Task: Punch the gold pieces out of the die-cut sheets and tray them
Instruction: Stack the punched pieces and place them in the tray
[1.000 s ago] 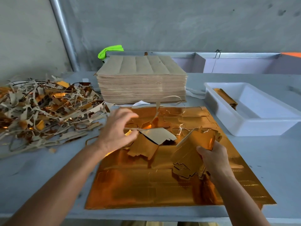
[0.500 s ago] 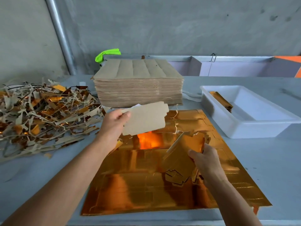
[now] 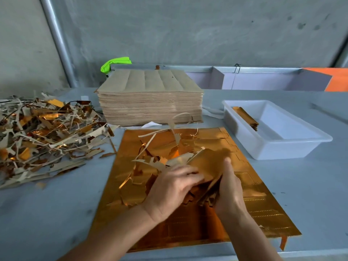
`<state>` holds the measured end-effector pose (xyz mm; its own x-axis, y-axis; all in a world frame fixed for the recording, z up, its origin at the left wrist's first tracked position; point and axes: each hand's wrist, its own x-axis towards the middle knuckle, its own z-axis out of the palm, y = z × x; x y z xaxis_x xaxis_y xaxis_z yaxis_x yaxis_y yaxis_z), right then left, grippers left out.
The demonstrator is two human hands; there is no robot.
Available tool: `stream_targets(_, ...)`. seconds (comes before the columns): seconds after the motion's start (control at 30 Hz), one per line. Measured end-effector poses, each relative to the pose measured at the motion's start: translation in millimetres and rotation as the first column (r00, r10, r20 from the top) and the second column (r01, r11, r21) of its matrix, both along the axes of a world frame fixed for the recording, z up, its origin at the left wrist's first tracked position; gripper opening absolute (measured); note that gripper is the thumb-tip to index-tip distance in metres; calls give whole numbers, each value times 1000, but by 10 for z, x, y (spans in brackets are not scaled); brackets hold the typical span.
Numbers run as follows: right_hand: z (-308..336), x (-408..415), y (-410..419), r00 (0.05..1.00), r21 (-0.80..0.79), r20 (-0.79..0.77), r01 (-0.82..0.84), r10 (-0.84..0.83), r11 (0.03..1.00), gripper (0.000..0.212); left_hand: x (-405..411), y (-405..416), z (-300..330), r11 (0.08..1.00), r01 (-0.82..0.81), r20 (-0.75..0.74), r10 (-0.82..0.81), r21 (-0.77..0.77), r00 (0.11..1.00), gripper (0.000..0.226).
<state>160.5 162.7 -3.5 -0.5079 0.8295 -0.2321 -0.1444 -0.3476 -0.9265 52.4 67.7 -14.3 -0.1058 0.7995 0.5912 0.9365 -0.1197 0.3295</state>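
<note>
Glossy gold foil sheet (image 3: 188, 223) — matt brown card stack (image 3: 150, 104) — smooth white plastic tray (image 3: 278, 149)

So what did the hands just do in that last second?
The left hand carried a punched brown-backed card down onto the bundle of gold pieces gripped by the right hand; both now hold it. The white plastic tray and scrap heap stayed put.

Green cloth (image 3: 115, 63) behind, pipe (image 3: 56, 40) on wall.

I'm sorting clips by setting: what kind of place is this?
Probably a small print-finishing or packaging workshop, at a hand-stripping bench. Signs: a tall stack of die-cut sheets, a heap of waste trimmings, and a white tray holding punched gold pieces, against bare concrete walls.
</note>
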Motion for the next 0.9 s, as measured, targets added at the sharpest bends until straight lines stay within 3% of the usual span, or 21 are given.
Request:
stream_targets(0.03,-18,22,-15,1000,48,8,-4,4,999,54,32,15,-32,1000,-6,-84,6,3,996,31)
stream_targets(0.1,-53,45,-47,998,118,70,1,-10,993,39,81,43,-87,999,18,-174,-10,47,985,28)
stream_targets(0.17,-54,64,-23,990,113,133,42,-57,993,18,64,67,-118,999,24,-134,-18,44,991,33)
stream_targets(0.23,-45,94,43,978,138,201,33,-60,990,12,-18,72,-109,993,-86,-93,78,-85,993,59)
stream_targets(0.3,-9,133,74,975,163,218,6,-42,987,11,-138,66,-94,929,-179,-44,174,-324,984,83)
stream_targets(0.37,20,170,104,974,205,224,-7,-40,979,11,-247,63,-87,862,-170,-29,177,-478,984,90)
stream_targets(0.47,76,230,171,961,274,268,-11,-65,962,20,-437,23,-22,858,-95,-21,98,-504,995,58)
stream_targets(0.53,121,297,245,953,321,283,11,-107,947,18,-613,-30,9,842,-176,-141,119,-510,983,32)
stream_targets(0.6,154,376,334,945,343,288,46,-152,938,16,-786,-95,37,809,-321,-235,232,-492,944,20)
stream_targets(0.77,89,465,449,929,339,303,104,-213,935,2,-995,-125,121,795,-519,-165,492,-314,855,21)
stream_targets(0.9,-19,381,402,932,298,326,56,-156,953,4,-881,22,43,752,-541,-304,452,-376,839,43)
